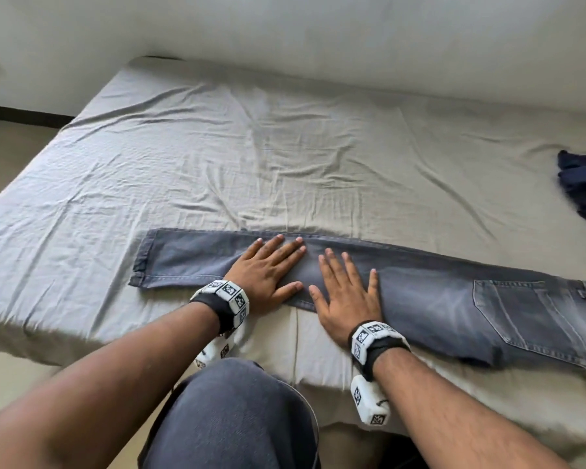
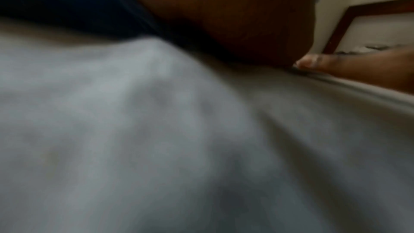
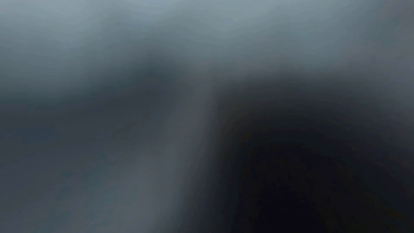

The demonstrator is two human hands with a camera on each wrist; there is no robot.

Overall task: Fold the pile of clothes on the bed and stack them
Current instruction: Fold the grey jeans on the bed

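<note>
Both the left hand [image 1: 266,272] and right hand [image 1: 347,294] press flat, fingers spread and gripping nothing, on the grey jeans [image 1: 420,292] laid leg-over-leg along the bed's [image 1: 217,157] near edge, probably smoothing before the hem [image 1: 142,262] is folded toward the waist.

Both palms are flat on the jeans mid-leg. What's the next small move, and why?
Probably pinch the hem end with the left hand and fold it toward the waist: the jeans already lie flat lengthwise, while the right hand pins the middle.
</note>
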